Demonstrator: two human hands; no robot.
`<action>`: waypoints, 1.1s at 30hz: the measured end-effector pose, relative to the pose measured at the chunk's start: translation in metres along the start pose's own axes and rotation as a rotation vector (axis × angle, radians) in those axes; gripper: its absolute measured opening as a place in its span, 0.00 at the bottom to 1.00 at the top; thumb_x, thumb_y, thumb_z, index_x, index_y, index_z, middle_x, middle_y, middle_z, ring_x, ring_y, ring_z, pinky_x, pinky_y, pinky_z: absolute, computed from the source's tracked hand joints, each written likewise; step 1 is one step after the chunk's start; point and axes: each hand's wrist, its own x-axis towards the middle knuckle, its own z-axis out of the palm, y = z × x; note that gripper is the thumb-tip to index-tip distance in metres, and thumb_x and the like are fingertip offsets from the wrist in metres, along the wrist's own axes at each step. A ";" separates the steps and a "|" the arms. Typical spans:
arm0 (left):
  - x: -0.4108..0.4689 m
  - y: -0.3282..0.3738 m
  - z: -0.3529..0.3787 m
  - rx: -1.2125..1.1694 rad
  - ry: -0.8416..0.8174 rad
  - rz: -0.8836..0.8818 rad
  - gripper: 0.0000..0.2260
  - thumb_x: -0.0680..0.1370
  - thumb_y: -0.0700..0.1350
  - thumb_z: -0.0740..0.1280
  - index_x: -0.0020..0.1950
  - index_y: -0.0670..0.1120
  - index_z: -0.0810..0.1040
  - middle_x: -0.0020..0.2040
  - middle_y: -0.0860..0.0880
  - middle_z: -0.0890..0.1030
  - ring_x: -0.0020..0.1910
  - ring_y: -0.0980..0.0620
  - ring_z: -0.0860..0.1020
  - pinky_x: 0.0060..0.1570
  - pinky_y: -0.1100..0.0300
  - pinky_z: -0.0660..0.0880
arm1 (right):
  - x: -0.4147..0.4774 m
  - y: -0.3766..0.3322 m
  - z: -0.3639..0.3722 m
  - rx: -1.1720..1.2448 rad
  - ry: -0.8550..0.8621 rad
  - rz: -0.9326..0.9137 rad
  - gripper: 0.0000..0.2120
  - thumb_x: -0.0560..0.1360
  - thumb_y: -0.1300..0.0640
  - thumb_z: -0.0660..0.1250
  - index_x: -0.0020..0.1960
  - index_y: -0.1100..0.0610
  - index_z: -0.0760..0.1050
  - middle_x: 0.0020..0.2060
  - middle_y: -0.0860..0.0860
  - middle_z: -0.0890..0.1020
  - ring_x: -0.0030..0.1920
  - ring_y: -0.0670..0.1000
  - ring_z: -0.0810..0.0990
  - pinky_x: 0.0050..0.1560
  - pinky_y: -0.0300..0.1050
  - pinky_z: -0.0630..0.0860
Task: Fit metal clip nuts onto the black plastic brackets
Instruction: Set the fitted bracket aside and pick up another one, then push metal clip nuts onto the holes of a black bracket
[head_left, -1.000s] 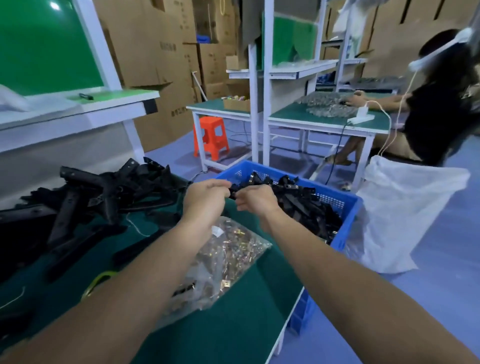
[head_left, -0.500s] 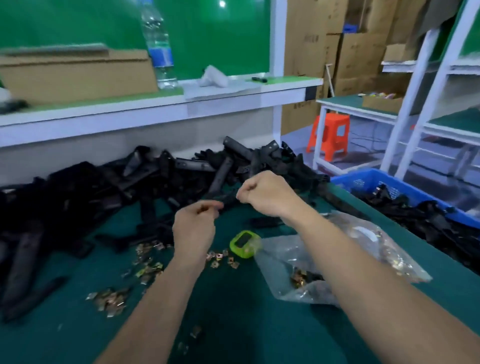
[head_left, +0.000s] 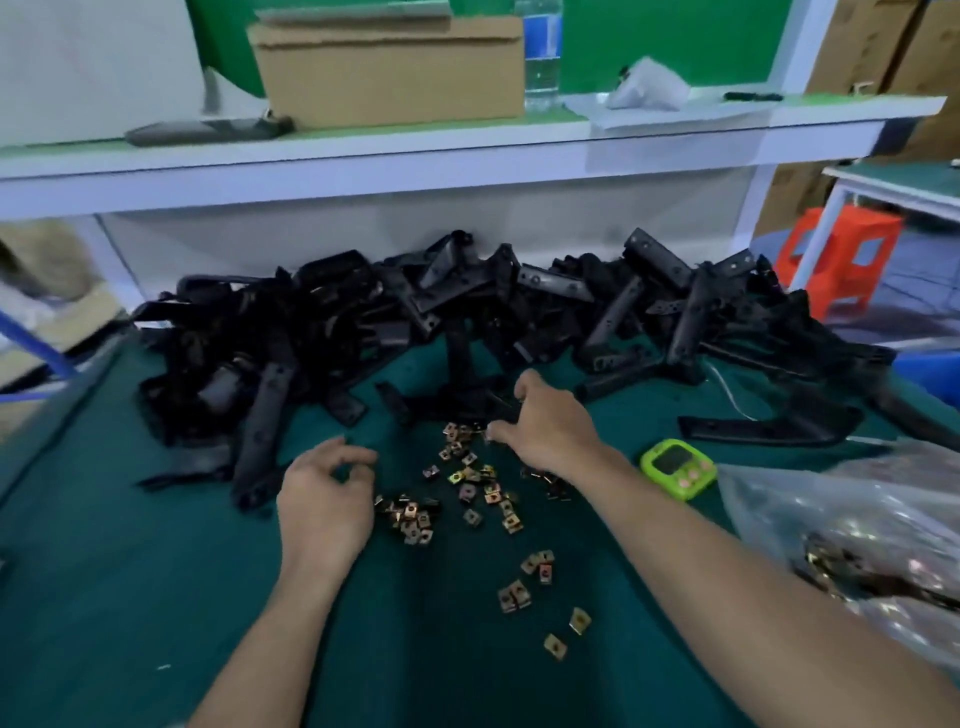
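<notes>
A long heap of black plastic brackets (head_left: 519, 306) lies across the back of the green table (head_left: 130, 571). Several brass-coloured metal clip nuts (head_left: 470, 480) are scattered in front of the heap. My right hand (head_left: 553, 428) reaches over the nuts, its fingers and thumb curled on a single black bracket (head_left: 457, 405) lying at the heap's front edge. My left hand (head_left: 324, 501) hovers just left of a small cluster of nuts (head_left: 410, 517), with its fingers loosely curled and holding nothing.
A lime-green timer (head_left: 678, 467) sits right of my right forearm. A clear plastic bag of clip nuts (head_left: 857, 551) lies at the right edge. A white shelf (head_left: 415, 156) above the heap carries a cardboard box (head_left: 389, 73) and a water bottle (head_left: 543, 52). An orange stool (head_left: 841, 260) stands beyond the table.
The view swung left from the blue crate to the table. My hands separated and dropped to the table; the right one reached onto a bracket, the left lowered beside the nuts.
</notes>
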 end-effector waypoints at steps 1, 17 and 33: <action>0.002 -0.002 -0.005 0.015 -0.003 -0.014 0.13 0.78 0.40 0.69 0.42 0.58 0.84 0.68 0.51 0.79 0.69 0.51 0.73 0.71 0.58 0.66 | 0.001 -0.002 0.008 -0.010 0.039 -0.017 0.19 0.77 0.43 0.72 0.60 0.49 0.66 0.40 0.51 0.79 0.35 0.52 0.79 0.31 0.50 0.74; -0.039 0.053 0.056 -0.513 -0.291 -0.013 0.28 0.75 0.62 0.64 0.75 0.69 0.63 0.63 0.77 0.72 0.63 0.76 0.70 0.60 0.64 0.70 | -0.083 0.007 0.008 1.466 -0.155 0.140 0.18 0.84 0.57 0.58 0.53 0.64 0.85 0.45 0.65 0.85 0.33 0.55 0.80 0.31 0.45 0.75; -0.041 0.041 0.047 -0.644 -0.258 -0.031 0.08 0.80 0.44 0.70 0.43 0.45 0.87 0.43 0.41 0.86 0.44 0.39 0.84 0.43 0.45 0.81 | -0.097 0.021 0.004 -0.308 0.425 -0.101 0.14 0.68 0.52 0.75 0.52 0.46 0.78 0.33 0.46 0.81 0.34 0.53 0.80 0.33 0.45 0.67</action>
